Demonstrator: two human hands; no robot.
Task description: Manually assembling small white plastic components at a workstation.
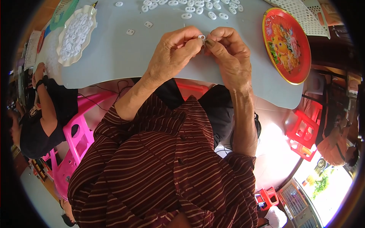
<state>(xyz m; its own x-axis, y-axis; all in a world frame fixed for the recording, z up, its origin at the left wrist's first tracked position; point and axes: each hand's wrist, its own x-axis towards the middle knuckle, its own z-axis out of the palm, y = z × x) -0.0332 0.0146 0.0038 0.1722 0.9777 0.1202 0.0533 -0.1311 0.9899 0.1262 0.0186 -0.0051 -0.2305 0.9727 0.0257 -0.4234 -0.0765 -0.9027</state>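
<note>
My left hand (pixel 175 53) pinches a small white plastic piece (pixel 202 37) between thumb and forefinger, above the table. A dark spot shows in the piece's hole. Close against it, my right hand (pixel 230 49) has its thumb and forefinger pressed together; whatever they hold is too small to make out. The right thumb's tip looks dark. Two similar white pieces (pixel 148 24) lie apart on the table, left of my hands. Beyond my hands, many white oval two-hole pieces (pixel 199 10) are spread about.
A scalloped tray (pixel 61 48) heaped with white pieces stands at the left. At the right lies a red round tray (pixel 302 70) with a gold rim, beside a white perforated basket (pixel 300 15). The grey table's (pixel 114 57) near edge curves before me. People sit on both sides.
</note>
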